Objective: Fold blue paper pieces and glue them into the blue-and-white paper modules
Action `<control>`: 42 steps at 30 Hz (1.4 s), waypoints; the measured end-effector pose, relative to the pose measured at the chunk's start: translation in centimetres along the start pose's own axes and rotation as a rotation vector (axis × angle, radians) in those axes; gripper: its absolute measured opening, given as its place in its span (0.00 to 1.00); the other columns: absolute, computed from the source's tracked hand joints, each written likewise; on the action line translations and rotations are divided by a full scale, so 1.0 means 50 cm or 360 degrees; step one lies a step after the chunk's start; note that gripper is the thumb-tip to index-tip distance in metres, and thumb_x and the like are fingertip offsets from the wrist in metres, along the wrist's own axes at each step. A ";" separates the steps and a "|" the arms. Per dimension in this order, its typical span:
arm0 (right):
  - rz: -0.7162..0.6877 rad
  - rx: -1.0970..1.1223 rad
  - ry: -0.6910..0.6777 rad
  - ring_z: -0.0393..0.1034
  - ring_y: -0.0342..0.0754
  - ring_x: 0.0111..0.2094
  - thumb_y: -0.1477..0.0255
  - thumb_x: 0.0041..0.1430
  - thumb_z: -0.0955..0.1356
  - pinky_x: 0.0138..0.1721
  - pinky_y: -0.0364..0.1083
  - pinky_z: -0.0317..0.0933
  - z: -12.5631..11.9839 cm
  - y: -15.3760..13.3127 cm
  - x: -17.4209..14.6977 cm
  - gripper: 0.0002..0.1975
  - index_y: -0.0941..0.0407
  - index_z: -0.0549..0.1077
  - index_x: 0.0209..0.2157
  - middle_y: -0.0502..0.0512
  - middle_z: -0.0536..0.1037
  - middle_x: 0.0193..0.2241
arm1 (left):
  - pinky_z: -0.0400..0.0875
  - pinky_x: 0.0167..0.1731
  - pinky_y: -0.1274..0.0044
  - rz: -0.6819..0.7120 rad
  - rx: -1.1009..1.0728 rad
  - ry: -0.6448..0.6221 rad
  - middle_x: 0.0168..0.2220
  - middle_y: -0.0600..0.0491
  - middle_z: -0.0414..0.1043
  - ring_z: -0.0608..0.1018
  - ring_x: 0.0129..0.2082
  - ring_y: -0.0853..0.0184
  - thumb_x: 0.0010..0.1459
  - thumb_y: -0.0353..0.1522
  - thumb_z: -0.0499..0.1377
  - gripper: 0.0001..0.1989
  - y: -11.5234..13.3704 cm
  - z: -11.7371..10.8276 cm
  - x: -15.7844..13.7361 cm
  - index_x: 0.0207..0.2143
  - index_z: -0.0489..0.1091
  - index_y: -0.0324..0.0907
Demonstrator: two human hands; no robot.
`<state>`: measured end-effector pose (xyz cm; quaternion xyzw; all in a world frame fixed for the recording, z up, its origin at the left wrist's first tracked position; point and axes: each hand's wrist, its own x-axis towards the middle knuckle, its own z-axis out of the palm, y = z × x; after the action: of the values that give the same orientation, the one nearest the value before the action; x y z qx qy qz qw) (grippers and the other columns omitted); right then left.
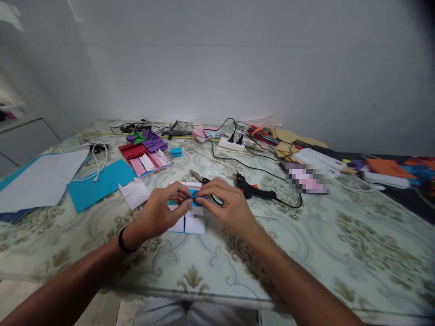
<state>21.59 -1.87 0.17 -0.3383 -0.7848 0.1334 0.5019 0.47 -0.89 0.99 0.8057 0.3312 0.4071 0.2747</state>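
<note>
Between the fingertips of both hands is a small piece of blue paper (193,194), partly hidden by the fingers. My left hand (169,203), with a dark band at the wrist, pinches its left side. Thumb and fingers of my right hand (227,202) close on its right side. Right below them lie white paper pieces with blue edges (195,222), side by side on the patterned tablecloth. Scissors (197,175) rest just behind the hands, their handles partly covered by the right hand. A black glue gun (254,188) lies to the right.
Blue card (102,184) and white sheets (44,179) lie at left, near folded red paper (133,151) and purple paper (152,140). A power strip (231,144) with trailing black cords sits behind. A blurred phone-like object (306,178) and orange paper (389,167) are at right.
</note>
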 end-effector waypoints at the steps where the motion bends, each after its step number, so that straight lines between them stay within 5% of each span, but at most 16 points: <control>1: -0.0001 0.0002 0.0004 0.76 0.50 0.35 0.74 0.65 0.73 0.41 0.52 0.71 0.000 0.000 0.000 0.04 0.54 0.81 0.35 0.54 0.82 0.32 | 0.79 0.34 0.78 -0.0002 -0.0005 -0.0003 0.31 0.53 0.81 0.85 0.31 0.68 0.63 0.29 0.61 0.02 0.000 0.000 0.000 0.39 0.71 0.41; 12: -0.0064 0.0022 -0.0013 0.74 0.49 0.36 0.78 0.64 0.71 0.41 0.51 0.69 0.004 -0.013 -0.003 0.05 0.53 0.77 0.35 0.53 0.80 0.32 | 0.76 0.33 0.80 0.0021 -0.0068 -0.0136 0.30 0.54 0.79 0.82 0.30 0.70 0.64 0.28 0.61 0.02 -0.003 0.001 -0.001 0.36 0.73 0.40; 21: -0.0113 -0.0019 -0.0062 0.70 0.50 0.35 0.80 0.59 0.68 0.42 0.52 0.67 0.006 -0.014 -0.002 0.07 0.53 0.71 0.32 0.52 0.77 0.31 | 0.69 0.31 0.78 0.0456 0.0281 0.0067 0.31 0.54 0.70 0.72 0.29 0.71 0.61 0.24 0.63 0.04 -0.003 0.004 0.002 0.36 0.76 0.40; 32: 0.0088 0.0242 -0.0078 0.71 0.48 0.36 0.78 0.58 0.70 0.40 0.49 0.66 -0.001 -0.022 0.002 0.05 0.54 0.73 0.31 0.52 0.77 0.32 | 0.68 0.31 0.78 0.0471 0.0067 0.0085 0.30 0.55 0.70 0.73 0.30 0.71 0.62 0.24 0.62 0.07 0.004 -0.001 -0.003 0.32 0.71 0.42; 42: 0.0024 0.0151 -0.0097 0.70 0.48 0.35 0.78 0.57 0.69 0.45 0.53 0.67 0.006 -0.022 -0.003 0.06 0.53 0.71 0.31 0.51 0.77 0.31 | 0.69 0.32 0.79 0.0400 0.0125 -0.0037 0.29 0.56 0.72 0.74 0.29 0.72 0.62 0.23 0.62 0.05 0.006 0.002 -0.003 0.36 0.73 0.41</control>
<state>20.93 -2.73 0.52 -0.3156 -0.7899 0.1844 0.4923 0.56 -1.22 1.08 0.8556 0.2401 0.4157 0.1936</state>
